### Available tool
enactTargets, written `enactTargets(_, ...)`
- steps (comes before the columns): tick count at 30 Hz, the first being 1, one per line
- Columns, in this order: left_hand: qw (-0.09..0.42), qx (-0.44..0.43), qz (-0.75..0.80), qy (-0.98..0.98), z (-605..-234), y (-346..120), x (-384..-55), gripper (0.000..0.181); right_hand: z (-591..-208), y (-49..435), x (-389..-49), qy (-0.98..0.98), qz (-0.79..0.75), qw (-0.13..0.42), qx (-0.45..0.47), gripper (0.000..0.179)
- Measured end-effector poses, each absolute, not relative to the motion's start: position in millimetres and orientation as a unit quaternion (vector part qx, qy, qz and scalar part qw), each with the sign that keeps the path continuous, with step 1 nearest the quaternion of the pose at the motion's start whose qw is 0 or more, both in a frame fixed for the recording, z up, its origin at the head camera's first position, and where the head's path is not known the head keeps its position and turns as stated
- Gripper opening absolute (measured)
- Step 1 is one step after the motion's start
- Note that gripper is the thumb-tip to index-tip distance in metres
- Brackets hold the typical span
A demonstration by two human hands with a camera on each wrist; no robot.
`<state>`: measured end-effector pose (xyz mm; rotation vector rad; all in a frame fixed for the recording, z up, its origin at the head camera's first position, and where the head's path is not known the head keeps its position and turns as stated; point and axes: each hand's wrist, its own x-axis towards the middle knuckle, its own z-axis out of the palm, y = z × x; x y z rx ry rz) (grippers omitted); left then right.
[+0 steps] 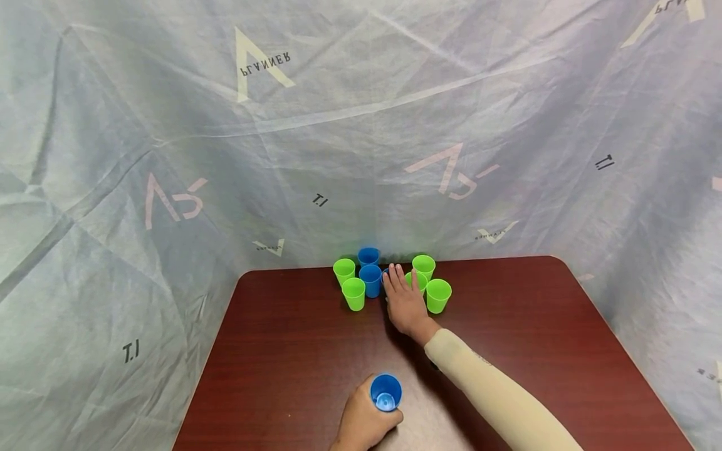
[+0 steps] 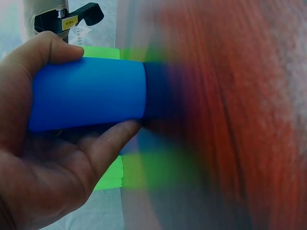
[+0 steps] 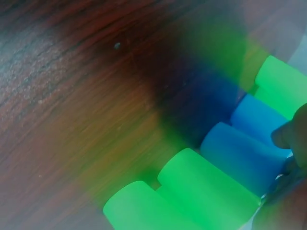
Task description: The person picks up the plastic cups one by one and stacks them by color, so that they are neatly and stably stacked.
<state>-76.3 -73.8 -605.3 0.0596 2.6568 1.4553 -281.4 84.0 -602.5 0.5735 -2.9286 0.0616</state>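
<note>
Near the front of the table, my left hand (image 1: 366,414) grips a blue plastic cup (image 1: 386,383), mouth up. In the left wrist view, thumb and fingers wrap that blue cup (image 2: 91,93) close above the wood. Toward the back, my right hand (image 1: 407,308) reaches over a cluster of cups, its fingers extended. It partly hides a blue cup and a green cup (image 1: 420,283). In the right wrist view a fingertip (image 3: 283,136) lies against a blue cup (image 3: 261,120), beside another blue cup (image 3: 240,158) and green cups (image 3: 206,187).
Left of my right hand stand two green cups (image 1: 354,295) and two blue cups (image 1: 370,282); more green cups (image 1: 439,297) stand on its right. The reddish-brown wooden table (image 1: 271,363) meets a grey printed cloth (image 1: 316,156) at its back and sides.
</note>
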Motion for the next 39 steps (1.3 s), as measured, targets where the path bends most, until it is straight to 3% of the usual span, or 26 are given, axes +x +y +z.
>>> enactTargets(8,0.072,0.01,0.469,0.88,-606.3,-74.2,-77.9,0.05,-593.8,84.8,-281.0,-0.975,0.045,0.086,0.199,0.05)
enactTargets(22,0.057,0.018,0.467,0.882,-607.5,-73.9,-77.4,0.048,-588.1,90.5,-271.5,-0.941,0.157,0.161,0.252,0.028)
enactTargets(33,0.056,0.019,0.462,0.885,-606.7,-74.4,-76.0,0.049,-580.7,95.3,-260.5,-0.926,0.251,0.169,0.227,0.052)
enactTargets(39,0.054,0.017,0.455,0.889,-605.6,-74.7,-75.7,0.051,-574.0,95.1,-253.7,-0.91,0.299,0.19,0.215,0.047)
